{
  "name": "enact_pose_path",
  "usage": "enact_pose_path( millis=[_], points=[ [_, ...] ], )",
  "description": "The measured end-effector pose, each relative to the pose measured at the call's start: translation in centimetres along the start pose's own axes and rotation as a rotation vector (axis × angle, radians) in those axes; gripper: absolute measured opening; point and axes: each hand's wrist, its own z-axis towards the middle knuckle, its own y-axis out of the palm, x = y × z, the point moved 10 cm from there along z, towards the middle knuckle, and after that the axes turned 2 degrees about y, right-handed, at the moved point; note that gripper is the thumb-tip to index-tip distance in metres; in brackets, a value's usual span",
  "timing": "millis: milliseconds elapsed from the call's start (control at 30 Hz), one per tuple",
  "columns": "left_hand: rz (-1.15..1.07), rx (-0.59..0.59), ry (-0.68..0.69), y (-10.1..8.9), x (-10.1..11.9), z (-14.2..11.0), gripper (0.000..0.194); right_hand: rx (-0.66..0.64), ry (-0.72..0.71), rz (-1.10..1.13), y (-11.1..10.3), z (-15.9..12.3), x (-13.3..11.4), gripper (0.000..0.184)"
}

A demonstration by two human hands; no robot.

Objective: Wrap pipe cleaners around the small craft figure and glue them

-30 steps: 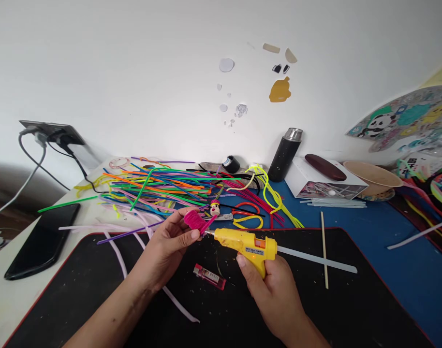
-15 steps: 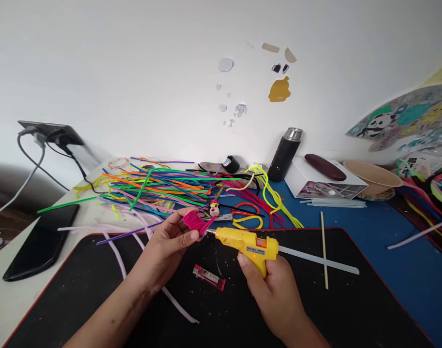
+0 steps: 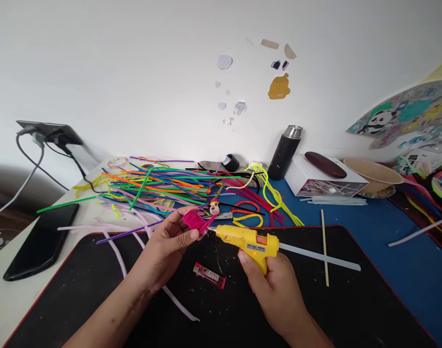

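Observation:
Between its thumb and fingers, my left hand (image 3: 172, 239) pinches a coiled magenta pipe cleaner piece (image 3: 194, 220). A short end of it sticks out to the right. My right hand (image 3: 270, 290) is wrapped around the handle of a yellow hot glue gun (image 3: 244, 240), whose metal nozzle is at the lower right edge of the magenta piece. A long translucent glue stick (image 3: 322, 257) juts from the gun's back. Just behind the magenta piece is a small doll-like head (image 3: 214, 208). Scissors (image 3: 247, 221) with orange and yellow handles lie beyond the nozzle.
A pink lighter (image 3: 209, 275) lies on the black mat (image 3: 134, 316), a wooden stick (image 3: 324, 249) to the right. Behind is a pile of colourful pipe cleaners (image 3: 163, 186). A black thermos (image 3: 284, 153) stands near a white box (image 3: 304, 175); a black phone (image 3: 41, 246) lies left.
Both hands keep nearly the same pose, with the nozzle still at the magenta piece. The view has shifted very slightly.

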Motion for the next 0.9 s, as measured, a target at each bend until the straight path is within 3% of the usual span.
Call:
enact_pose_path(
  millis=[367, 633, 767, 900],
  points=[
    [-0.013, 0.01, -0.02, 0.0, -0.1, 0.0, 0.051, -0.008, 0.027, 0.005, 0.1, -0.1, 0.5, 0.049],
    [0.002, 0.084, 0.004, -0.9, 0.3, 0.0, 0.053, -0.027, 0.045, 0.019, 0.6, 0.2, 1.3, 0.049],
    [-0.046, 0.13, 0.085, -1.5, 1.5, 0.5, 0.048, -0.064, 0.158, 0.138, 1.2, 0.0, 2.8, 0.054],
    [-0.071, 0.143, 0.087, -1.7, 1.6, 0.8, 0.048, -0.107, 0.328, 0.399, 2.3, -0.1, 4.5, 0.055]
  ],
)
